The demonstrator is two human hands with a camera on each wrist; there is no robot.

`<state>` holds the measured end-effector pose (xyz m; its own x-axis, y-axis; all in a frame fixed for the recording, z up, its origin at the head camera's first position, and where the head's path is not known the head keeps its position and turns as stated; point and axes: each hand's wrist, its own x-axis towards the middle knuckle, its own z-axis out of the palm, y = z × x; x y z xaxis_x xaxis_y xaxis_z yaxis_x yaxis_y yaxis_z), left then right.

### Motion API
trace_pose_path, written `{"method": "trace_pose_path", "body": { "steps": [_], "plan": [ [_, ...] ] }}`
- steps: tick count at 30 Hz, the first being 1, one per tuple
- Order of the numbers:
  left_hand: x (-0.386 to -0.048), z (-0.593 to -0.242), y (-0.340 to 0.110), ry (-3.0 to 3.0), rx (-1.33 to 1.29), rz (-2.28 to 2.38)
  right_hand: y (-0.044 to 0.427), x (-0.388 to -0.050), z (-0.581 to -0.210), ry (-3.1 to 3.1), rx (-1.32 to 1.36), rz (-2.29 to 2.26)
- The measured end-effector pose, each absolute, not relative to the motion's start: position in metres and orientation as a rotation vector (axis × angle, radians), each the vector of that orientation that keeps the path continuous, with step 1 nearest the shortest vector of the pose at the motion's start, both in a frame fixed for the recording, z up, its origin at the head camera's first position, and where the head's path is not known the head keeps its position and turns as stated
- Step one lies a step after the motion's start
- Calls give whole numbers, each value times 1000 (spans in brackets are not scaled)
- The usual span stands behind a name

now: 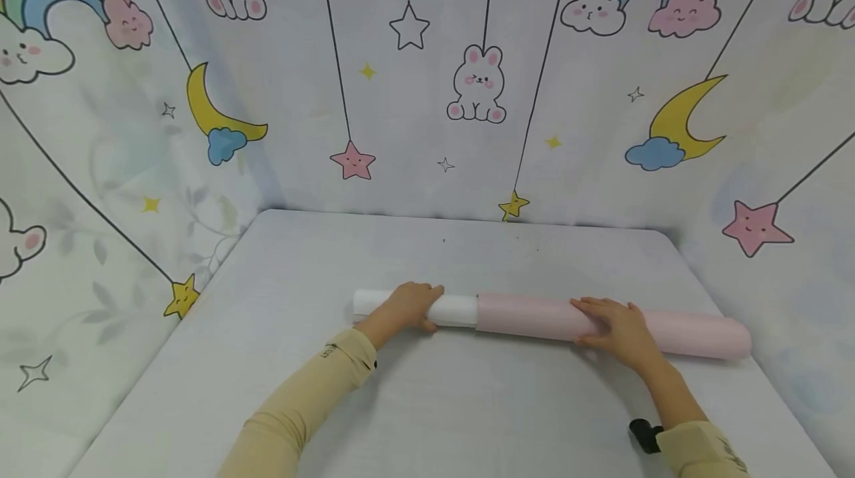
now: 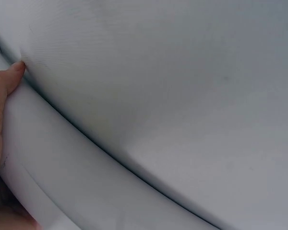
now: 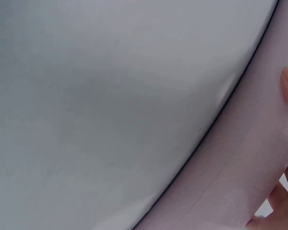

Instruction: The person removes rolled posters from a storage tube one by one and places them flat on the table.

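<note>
A long roll lies crosswise on the white surface, its left part a white tube (image 1: 457, 310) and its right part a wider pink sleeve (image 1: 528, 316). My left hand (image 1: 409, 305) grips the white tube, fingers over the far side and thumb on the near side. Around the pink part curls my right hand (image 1: 621, 329), thumb at the near edge. In the left wrist view, the left hand (image 2: 0, 105) holds the white roll (image 2: 77, 153). The right wrist view has the right hand (image 3: 285, 191) around the pink roll (image 3: 230, 148), partly out of frame.
The white table (image 1: 467, 404) has rounded far corners. Patterned curtains (image 1: 414, 107) with stars, moons, rabbits and rainbows stand behind it and at both sides. A black object (image 1: 645, 436) sits at my right wrist, by the sleeve.
</note>
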<state>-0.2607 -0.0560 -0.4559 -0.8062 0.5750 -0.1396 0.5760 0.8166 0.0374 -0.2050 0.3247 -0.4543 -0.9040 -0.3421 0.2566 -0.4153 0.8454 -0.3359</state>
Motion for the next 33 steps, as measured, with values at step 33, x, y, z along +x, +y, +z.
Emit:
{"method": "trace_pose_path", "body": {
  "steps": [33],
  "plan": [
    [-254,-456,-60,2886,918,-7,359,-191,-434,-2977,574,649]
  ]
}}
